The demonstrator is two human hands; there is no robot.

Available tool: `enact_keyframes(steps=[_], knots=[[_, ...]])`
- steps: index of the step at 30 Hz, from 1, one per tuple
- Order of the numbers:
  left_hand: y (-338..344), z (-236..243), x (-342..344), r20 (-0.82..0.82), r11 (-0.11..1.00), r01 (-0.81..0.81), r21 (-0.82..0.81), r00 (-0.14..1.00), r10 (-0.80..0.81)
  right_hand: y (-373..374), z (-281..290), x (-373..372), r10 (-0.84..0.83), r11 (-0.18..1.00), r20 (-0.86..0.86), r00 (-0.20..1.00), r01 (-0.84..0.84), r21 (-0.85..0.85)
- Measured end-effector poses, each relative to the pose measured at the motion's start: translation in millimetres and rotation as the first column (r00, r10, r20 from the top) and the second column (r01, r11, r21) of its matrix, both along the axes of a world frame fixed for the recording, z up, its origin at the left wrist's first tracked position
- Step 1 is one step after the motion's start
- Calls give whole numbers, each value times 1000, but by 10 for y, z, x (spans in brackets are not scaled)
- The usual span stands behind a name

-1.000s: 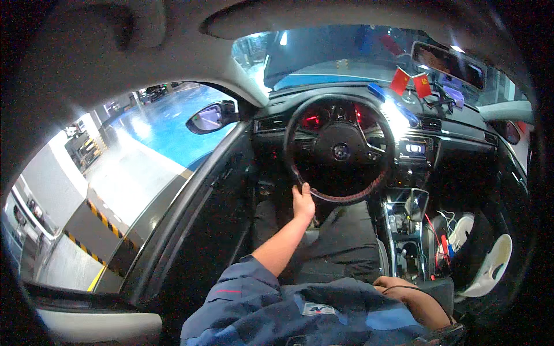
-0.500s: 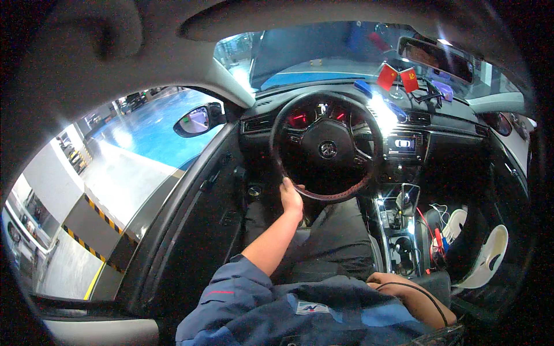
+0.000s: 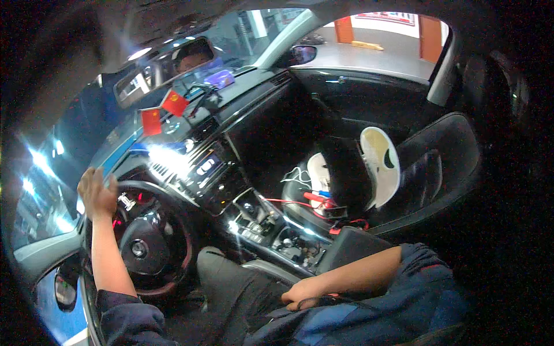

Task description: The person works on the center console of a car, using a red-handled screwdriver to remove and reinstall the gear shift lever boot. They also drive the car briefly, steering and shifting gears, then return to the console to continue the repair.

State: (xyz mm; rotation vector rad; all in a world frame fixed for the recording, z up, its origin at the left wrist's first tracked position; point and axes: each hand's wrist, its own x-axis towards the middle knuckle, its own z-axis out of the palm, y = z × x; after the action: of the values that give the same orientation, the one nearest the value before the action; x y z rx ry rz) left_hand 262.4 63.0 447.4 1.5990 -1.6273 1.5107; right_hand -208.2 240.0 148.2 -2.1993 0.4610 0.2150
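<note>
Left hand [image 3: 96, 193]: fingers curled over the wheel [image 3: 144, 242] rim's top; wheel below them.
Right hand [image 3: 301, 294]: loosely curled, resting on lap [image 3: 242, 288], grasping nothing; farther from the wheel.

Cabin reads dim on my feed — daylight comes in through the glass windscreen [image 3: 75, 150] and the far passenger-side window [image 3: 392, 40], both blown out. Hard glare on the glossy black centre console [image 3: 173, 158]. Black passenger seat [image 3: 438, 167] and footwells sink into shadow. Heavy fisheye bend and dark vignette at the rim — slight blur on the left hand [image 3: 97, 193].
</note>
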Motion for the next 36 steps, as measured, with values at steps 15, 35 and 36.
enact_keyframes(steps=[15, 35, 36], knots=[[1674, -2367, -428, 74, 712, 378, 591, 854, -515, 1, 194, 35, 45, 998, -96, 994, -41, 41], [425, 74, -522, -437, 876, -254, 410, 788, 433, 97, 438, 20, -122, 985, -400, 908, 159, 62], [462, 57, -532, -453, 888, -219, 404, 796, 402, 84, 402, 6, -123, 986, -399, 908, 157, 54]])
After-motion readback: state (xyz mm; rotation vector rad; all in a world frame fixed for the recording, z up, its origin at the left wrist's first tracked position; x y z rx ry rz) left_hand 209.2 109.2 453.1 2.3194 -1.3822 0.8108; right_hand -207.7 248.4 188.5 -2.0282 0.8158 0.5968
